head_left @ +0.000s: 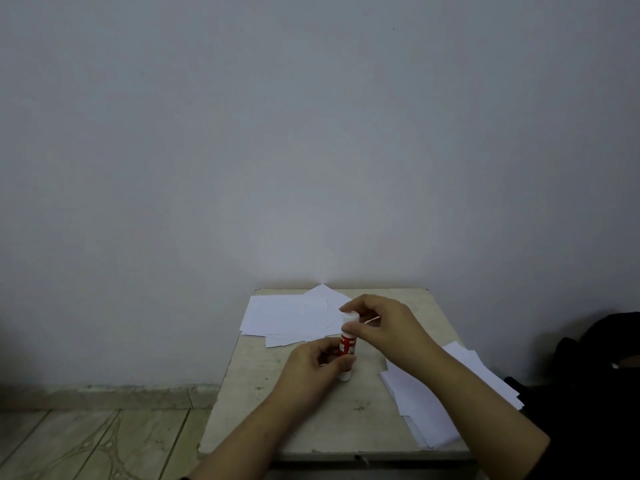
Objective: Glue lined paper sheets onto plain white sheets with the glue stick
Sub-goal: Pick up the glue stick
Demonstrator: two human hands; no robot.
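The glue stick (347, 346) stands roughly upright in the lower middle of the frame, held between both hands above the table (311, 420). Its red label shows between the two grips, its white cap points up and its white base points down toward the tabletop; whether the base touches the table cannot be told.

The left hand (311, 367) comes in from the bottom centre and grasps the lower body of the stick, fingers curled round the red part and the thumb across its lower end. The right hand (384, 327) reaches in from the lower right and pinches the cap from above, thumb and fingertips closed on the white top. The two hands sit close together, the right one higher and further right, with the label between them.

Behind the hands, in the upper left part of the table, lies a loose spread of white sheets (287, 318), overlapping at odd angles, one corner pointing toward the wall (311, 133). A second stack of paper (446, 393) lies at the right edge of the table, partly under the right forearm and hanging a little over the edge. Whether either pile is lined cannot be made out.

A dark shape (595, 358) sits at the right edge of the frame, beside the table. Patterned floor (86, 441) fills the lower left.
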